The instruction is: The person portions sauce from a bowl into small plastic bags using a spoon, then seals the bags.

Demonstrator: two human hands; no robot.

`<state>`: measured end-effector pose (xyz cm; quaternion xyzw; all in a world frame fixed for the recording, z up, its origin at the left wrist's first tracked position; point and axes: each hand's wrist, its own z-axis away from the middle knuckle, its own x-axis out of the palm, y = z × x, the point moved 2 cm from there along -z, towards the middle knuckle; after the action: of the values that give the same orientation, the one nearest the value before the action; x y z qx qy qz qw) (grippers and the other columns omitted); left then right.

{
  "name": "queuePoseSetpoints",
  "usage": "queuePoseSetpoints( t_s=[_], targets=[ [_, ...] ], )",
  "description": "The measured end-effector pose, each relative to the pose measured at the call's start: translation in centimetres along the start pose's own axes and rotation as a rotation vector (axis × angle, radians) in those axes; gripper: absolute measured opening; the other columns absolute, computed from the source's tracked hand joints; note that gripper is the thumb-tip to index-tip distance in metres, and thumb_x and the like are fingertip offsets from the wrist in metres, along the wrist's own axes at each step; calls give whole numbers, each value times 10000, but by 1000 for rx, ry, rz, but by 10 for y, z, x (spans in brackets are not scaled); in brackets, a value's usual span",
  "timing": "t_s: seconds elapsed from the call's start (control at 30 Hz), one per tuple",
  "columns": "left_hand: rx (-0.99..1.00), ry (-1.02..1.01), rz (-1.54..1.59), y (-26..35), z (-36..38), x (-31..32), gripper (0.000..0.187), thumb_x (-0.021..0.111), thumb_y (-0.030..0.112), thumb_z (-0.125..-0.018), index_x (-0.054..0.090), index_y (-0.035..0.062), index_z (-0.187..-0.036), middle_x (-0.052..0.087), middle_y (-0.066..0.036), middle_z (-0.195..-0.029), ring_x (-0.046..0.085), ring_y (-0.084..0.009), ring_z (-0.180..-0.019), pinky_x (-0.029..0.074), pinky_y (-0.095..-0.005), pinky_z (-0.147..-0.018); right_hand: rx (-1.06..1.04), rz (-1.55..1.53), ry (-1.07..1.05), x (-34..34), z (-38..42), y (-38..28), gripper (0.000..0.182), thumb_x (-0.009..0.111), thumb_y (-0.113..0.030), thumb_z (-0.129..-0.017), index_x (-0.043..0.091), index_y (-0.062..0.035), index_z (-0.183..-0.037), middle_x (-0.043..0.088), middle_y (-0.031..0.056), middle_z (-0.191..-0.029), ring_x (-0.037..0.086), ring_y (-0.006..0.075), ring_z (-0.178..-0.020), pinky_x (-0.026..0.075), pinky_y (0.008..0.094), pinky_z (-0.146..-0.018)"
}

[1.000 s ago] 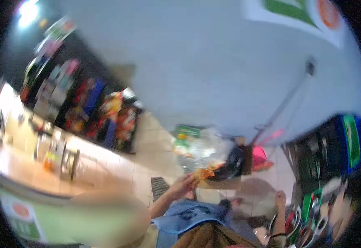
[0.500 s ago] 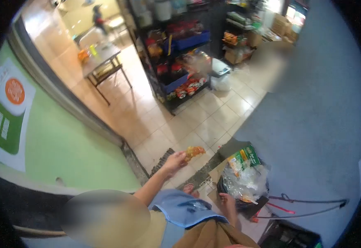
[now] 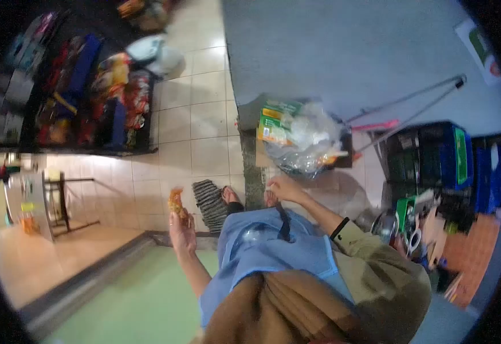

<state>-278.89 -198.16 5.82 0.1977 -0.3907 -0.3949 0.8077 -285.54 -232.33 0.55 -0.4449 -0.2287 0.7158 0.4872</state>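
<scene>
A browned, uneven piece of food point(image 3: 176, 205) is pinched upright in my left hand point(image 3: 183, 234), out to the left over the tiled floor. My right hand point(image 3: 286, 188) hangs in front of the blue apron point(image 3: 279, 241), just below a bin full of clear plastic and a green and yellow packet point(image 3: 276, 121). Its fingers are partly curled and blurred, and whether they hold anything is hard to see. A dark band is around the right wrist.
Shelves with packets and blue trays point(image 3: 78, 69) fill the upper left. A grey ribbed mat point(image 3: 209, 205) lies by my feet. On the right are a long-handled pink tool point(image 3: 376, 125), dark crates point(image 3: 428, 155) and clutter. A table point(image 3: 38, 200) is at the far left.
The view has turned, so the shelves are now at upper left and the crates show on the right. My left hand still holds the food, now upright. More of my right arm is visible.
</scene>
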Motion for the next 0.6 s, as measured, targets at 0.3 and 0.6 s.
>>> queuePoseSetpoints(
  t_s=[0.3,0.6],
  targets=[
    [-283,-456,-609,3,-103,116,353,565,259,-910,467,89,-1203,572,-26,-1085,557,-123,-996,447,-303,-881,417,-682,351,4,42,54,224,499,-163,-883,638,-44,-1012,568,-4,-681,513,67,-593,408,213,-518],
    [-533,-598,-777,-117,-125,199,322,563,251,-911,492,124,-1198,577,-6,-1105,559,-127,-1015,426,-320,-899,523,-858,882,-41,29,211,283,624,-312,-853,630,-54,-971,559,-6,-711,469,69,-561,401,239,-505]
  ],
)
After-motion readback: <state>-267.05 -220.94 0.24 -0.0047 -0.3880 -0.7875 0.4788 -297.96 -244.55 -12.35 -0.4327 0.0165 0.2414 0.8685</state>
